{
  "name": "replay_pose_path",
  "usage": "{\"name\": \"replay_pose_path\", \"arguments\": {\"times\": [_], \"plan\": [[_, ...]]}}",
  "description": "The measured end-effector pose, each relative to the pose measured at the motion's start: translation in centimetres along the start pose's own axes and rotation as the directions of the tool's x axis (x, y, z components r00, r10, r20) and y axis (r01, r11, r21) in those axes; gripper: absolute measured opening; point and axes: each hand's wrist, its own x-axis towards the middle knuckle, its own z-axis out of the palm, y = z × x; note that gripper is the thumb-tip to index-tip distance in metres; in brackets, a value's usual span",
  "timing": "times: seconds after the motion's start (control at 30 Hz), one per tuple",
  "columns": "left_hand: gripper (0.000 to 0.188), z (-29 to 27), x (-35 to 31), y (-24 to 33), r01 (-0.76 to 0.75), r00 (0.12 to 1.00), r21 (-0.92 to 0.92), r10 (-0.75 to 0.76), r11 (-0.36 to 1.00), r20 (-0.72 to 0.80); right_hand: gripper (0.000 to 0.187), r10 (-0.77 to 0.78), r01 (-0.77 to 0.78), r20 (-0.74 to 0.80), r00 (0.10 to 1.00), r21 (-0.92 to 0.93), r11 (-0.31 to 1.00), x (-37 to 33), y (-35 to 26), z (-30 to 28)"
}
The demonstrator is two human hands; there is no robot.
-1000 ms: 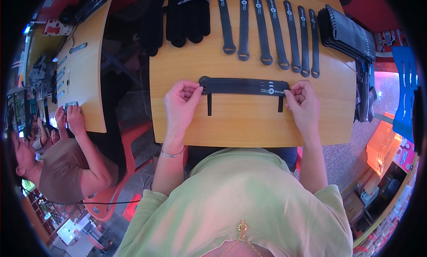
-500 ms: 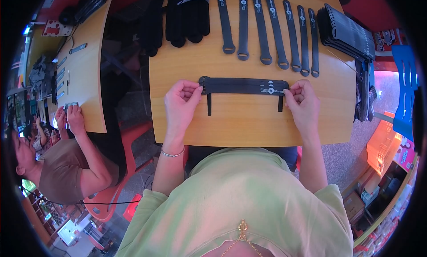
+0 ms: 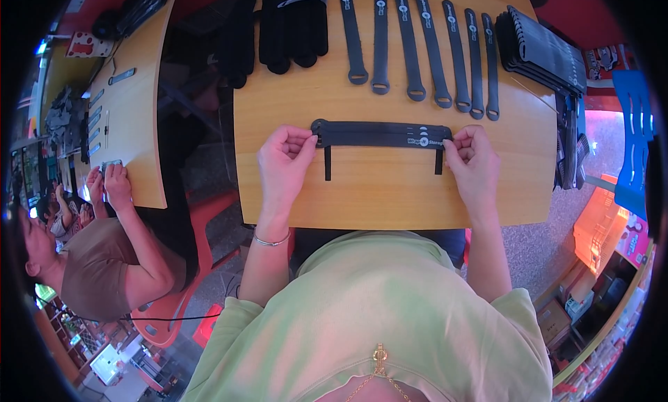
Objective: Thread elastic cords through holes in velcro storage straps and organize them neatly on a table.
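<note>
A stack of dark grey storage straps (image 3: 376, 134) lies crosswise on the wooden table (image 3: 390, 200) in front of me. My left hand (image 3: 284, 158) pinches its left end between thumb and fingers. At the right end, by the pale printing, my right hand (image 3: 474, 158) pinches it the same way. Two narrow black strips, a left one (image 3: 328, 164) and a right one (image 3: 438, 162), stick out from under the stack toward me. How many straps are layered there I cannot tell.
Several single grey straps (image 3: 380, 40) with looped ends lie in a row at the far side. Black bundled straps (image 3: 292, 26) are at the back left, a folded strap pile (image 3: 546, 51) at the back right. A co-worker (image 3: 104, 263) sits at another table on the left.
</note>
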Motion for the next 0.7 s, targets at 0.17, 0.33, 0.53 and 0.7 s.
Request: {"name": "replay_pose_path", "arguments": {"times": [0.17,0.33,0.53,0.7], "plan": [[0.007,-0.1,-0.1,-0.4,-0.024,1.000,0.012,0.024,1.000,-0.015,0.017,-0.020,0.020,-0.003,1.000,-0.011,1.000,-0.1,0.0,0.2],[0.007,0.0,-0.1,-0.5,-0.032,0.999,0.030,0.033,0.999,-0.025,0.018,-0.038,0.037,-0.019,0.999,-0.048,0.998,-0.1,0.2,0.1],[0.009,0.2,-0.6,-0.5,-0.098,0.992,0.082,0.104,0.992,-0.072,0.017,-0.077,0.074,-0.036,0.996,-0.070,0.995,-0.4,-0.1,0.2],[0.012,0.4,-1.1,0.4,-0.166,0.974,0.150,0.186,0.975,-0.127,0.017,-0.098,0.094,-0.052,0.994,-0.068,0.993,-0.6,-0.2,0.1]]}}
